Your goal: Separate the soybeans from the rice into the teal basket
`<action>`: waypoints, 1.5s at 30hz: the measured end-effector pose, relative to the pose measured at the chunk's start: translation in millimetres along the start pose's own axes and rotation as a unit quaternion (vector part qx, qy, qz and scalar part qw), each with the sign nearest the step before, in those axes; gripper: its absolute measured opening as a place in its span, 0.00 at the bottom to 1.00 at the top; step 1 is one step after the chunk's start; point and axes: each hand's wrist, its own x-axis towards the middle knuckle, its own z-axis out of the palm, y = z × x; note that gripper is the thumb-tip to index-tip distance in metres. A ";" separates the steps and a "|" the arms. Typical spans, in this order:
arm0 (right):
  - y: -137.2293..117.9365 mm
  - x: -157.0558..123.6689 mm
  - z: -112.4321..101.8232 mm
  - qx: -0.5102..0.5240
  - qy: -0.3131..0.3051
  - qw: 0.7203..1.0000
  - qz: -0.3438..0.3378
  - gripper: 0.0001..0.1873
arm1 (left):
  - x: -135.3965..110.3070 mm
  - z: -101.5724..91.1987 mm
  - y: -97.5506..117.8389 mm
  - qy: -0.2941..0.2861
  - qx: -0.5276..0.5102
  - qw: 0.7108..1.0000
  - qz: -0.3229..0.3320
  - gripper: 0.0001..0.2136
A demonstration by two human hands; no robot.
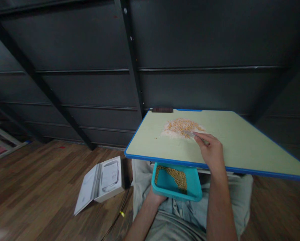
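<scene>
My right hand is closed around the handle of a slim metal utensil, perhaps a spoon; its tip is in the pile and cannot be made out clearly. The pile mixes yellow soybean-like beans with white rice-like grains on a pale green board edged in blue. Below the board's near edge, my left hand supports a turquoise plastic tray over my lap. Its fingers are hidden beneath the tray. Inside lie many yellowish-green beans, gathered in a curved band from upper left to lower middle.
A dark clip or block sits at the board's far edge. On the wooden floor at left stands an open white box, with a black cable nearby. A dark panelled wall rises just behind the board.
</scene>
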 end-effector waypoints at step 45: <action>-17.0 -0.3 -0.5 0.080 -0.099 0.992 0.028 0.13 | -8.2 5.1 7.1 -0.001 0.057 0.998 -0.006 0.12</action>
